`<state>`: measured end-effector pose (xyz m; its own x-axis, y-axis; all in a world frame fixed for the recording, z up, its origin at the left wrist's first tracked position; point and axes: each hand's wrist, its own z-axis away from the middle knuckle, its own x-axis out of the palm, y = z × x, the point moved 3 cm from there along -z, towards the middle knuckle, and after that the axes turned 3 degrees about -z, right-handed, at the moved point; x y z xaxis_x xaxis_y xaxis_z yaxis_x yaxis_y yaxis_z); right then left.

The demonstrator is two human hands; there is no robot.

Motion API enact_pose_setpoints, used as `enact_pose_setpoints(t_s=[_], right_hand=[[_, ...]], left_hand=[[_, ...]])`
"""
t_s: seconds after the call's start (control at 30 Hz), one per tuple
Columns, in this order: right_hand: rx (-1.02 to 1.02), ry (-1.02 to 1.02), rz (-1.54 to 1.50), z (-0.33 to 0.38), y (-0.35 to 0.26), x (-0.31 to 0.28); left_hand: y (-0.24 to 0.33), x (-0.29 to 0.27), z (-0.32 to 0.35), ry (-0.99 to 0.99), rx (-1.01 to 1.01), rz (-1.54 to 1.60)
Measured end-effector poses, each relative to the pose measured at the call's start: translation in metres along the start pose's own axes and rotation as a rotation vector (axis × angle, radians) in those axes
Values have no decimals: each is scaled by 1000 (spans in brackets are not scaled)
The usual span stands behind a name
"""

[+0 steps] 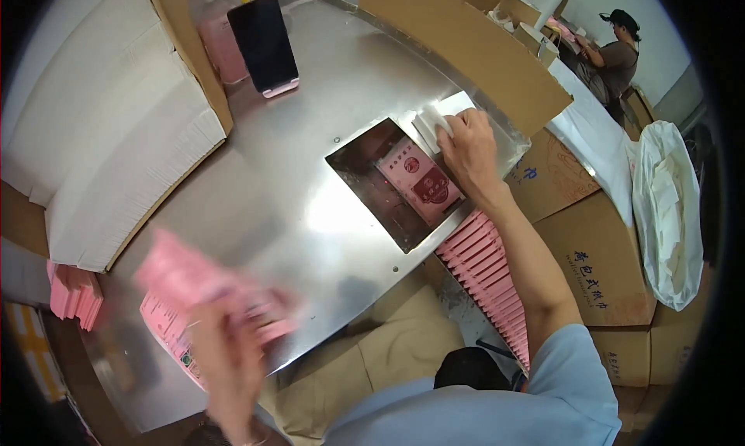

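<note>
Packing workshop: steel table (295, 213), cartons (597, 267)

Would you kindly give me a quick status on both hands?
Left hand gripping blurred pink packet. Right hand on white sachets beside recessed tray. Pink carton lies in tray. Nothing blocking.

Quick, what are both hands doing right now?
Left hand: closed on a blurred pink flat carton.
Right hand: fingers bent on a small white packet; a firm grip cannot be told.
</note>
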<state>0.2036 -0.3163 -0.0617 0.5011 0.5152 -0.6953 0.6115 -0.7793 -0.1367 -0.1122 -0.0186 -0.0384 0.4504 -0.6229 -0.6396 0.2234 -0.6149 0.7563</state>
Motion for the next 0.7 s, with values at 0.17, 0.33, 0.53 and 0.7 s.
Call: enact_pose_setpoints(t_s=[0.17,0.33,0.53,0.7], right_hand=[[0,-10,-202,4,-24,-13],[-657,-201,-607,86,-167,-66],[-479,-589,-121,35,-183,-13],[-322,-97,-326,24,-117,-30]], left_hand=[[57,120,-21,-150,541,-225],[42,81,-26,-180,461,-436],[59,113,-34,111,337,-442],[44,91,-21,27,441,-592]])
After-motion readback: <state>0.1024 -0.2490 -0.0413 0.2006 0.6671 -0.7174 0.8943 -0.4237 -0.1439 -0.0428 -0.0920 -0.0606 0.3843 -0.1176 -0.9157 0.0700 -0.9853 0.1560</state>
